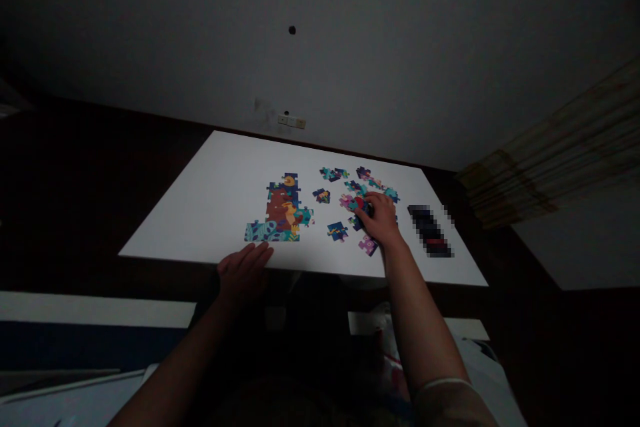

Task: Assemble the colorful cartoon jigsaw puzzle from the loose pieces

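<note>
A joined block of colourful jigsaw pieces (283, 211) lies near the middle of a white table (210, 193). My left hand (243, 271) rests flat on the table's front edge, fingers stretched out, just below that block and holding nothing. My right hand (380, 217) is further right, curled over a pile of loose jigsaw pieces (356, 187); its fingertips pinch a red and blue piece (361, 204). Single loose pieces lie near it: a blue one (337, 231), a purple one (369, 245) by my wrist, and a small one (322, 195).
A dark flat object, blurred out (431, 230), lies on the table to the right of my right hand. A wall with a socket plate (291, 121) stands behind the table. The surroundings are dark; a striped cloth (560, 153) hangs at the right.
</note>
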Demonstrator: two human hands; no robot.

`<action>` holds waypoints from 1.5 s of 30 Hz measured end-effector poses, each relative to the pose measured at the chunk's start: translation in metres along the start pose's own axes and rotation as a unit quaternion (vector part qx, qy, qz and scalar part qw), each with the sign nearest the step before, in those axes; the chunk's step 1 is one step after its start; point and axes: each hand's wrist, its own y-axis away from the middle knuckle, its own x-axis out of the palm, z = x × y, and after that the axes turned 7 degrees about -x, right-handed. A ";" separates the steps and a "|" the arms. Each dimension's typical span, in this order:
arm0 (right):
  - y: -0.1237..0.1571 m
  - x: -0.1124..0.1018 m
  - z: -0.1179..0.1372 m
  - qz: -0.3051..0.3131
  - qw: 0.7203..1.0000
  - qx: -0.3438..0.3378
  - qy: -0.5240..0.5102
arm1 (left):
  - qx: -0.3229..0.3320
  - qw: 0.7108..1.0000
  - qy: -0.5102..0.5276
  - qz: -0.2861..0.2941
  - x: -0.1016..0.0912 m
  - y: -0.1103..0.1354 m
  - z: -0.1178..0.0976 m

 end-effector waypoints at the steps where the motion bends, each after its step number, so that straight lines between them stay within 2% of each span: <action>1: 0.001 0.000 -0.001 -0.014 1.000 0.002 -0.011 | 0.012 1.000 -0.015 0.002 -0.003 -0.002 -0.001; 5: 0.001 -0.004 -0.002 -0.090 0.994 0.043 -0.051 | 0.038 0.999 -0.023 -0.011 -0.011 -0.008 -0.009; 7: -0.001 -0.008 0.000 -0.125 0.988 0.062 -0.062 | 0.024 0.999 -0.020 -0.012 -0.013 -0.010 -0.014; 10: -0.010 -0.013 0.011 -0.136 0.988 0.034 -0.068 | -0.014 1.000 -0.022 0.017 -0.013 -0.010 -0.022; 12: -0.018 -0.012 0.029 -0.103 0.991 0.002 -0.087 | -0.023 0.999 -0.013 0.036 -0.013 -0.009 -0.024; 15: -0.028 0.003 0.072 -0.006 0.987 -0.028 -0.158 | -0.026 0.998 0.010 0.052 -0.014 -0.007 -0.025; 17: -0.035 0.022 0.109 0.062 0.974 -0.062 -0.210 | -0.030 0.997 0.021 0.063 -0.015 -0.007 -0.025; 21: -0.045 0.067 0.179 0.159 0.938 -0.112 -0.286 | -0.025 0.996 0.033 0.078 -0.022 -0.009 -0.028; 24: -0.051 0.090 0.214 0.222 0.925 -0.134 -0.277 | -0.024 0.995 0.040 0.092 -0.033 -0.015 -0.033; 26: -0.055 0.096 0.226 0.241 0.924 -0.161 -0.251 | -0.027 0.993 0.046 0.102 -0.042 -0.019 -0.037; 31: -0.063 0.093 0.239 0.273 0.915 -0.222 -0.199 | -0.049 0.990 0.055 0.122 -0.056 -0.026 -0.045; 37: -0.064 0.085 0.237 0.274 0.914 -0.272 -0.129 | -0.044 0.989 0.059 0.129 -0.051 -0.023 -0.041; 45: -0.057 0.084 0.226 0.256 0.921 -0.274 -0.105 | -0.050 0.988 0.066 0.130 -0.050 -0.024 -0.043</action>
